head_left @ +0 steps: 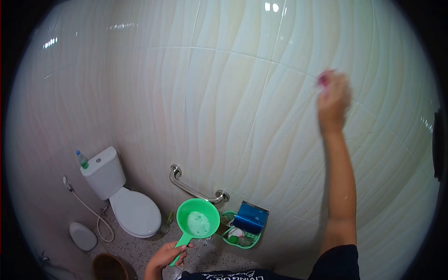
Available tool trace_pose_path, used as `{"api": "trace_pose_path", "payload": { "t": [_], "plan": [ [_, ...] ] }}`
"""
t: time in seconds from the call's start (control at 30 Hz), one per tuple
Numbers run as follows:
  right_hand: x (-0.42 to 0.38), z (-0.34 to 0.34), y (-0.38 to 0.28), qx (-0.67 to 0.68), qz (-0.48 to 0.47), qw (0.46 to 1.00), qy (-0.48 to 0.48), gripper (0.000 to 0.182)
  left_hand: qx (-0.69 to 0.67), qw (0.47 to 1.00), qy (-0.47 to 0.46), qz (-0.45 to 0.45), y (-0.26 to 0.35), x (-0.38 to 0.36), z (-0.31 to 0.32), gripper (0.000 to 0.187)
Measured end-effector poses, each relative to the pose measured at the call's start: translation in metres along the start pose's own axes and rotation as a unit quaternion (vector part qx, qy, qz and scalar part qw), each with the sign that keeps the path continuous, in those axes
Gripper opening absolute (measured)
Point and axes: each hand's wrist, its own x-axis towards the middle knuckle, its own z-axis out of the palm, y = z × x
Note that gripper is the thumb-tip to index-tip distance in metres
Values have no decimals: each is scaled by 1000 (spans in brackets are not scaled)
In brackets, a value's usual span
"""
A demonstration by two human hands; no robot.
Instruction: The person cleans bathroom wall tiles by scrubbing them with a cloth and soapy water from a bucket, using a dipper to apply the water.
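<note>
My left hand [169,255], low in the view, is wrapped round the handle of a green dipper [198,206] with foamy liquid inside. Stretched up against the tiled wall [233,112], my right hand [335,91] is closed on a pink cloth or sponge [324,79]. That hand is blurred, and the object's exact shape cannot be made out.
A white toilet [136,213] stands at the left, a bottle [82,159] on its tank. Beyond the dipper are a metal grab bar [193,190], a blue holder [252,217] and a green basket [250,242]. A brown bucket [110,268] and a white bin lid [83,236] are lower left.
</note>
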Motion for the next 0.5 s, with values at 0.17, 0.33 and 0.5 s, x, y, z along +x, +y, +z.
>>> {"api": "trace_pose_path", "payload": {
  "t": [0.17,0.33,0.5],
  "plan": [
    [25,3,-6,-55,5,998,41,47,-13,1000,9,-3,1,1,-17,32],
    [-42,22,-88,120,-340,915,-182,34,-26,1000,15,-4,8,-1,-30,32],
    [30,20,-70,114,-44,991,-46,35,-17,1000,18,-15,14,0,-44,32]
  ]
}}
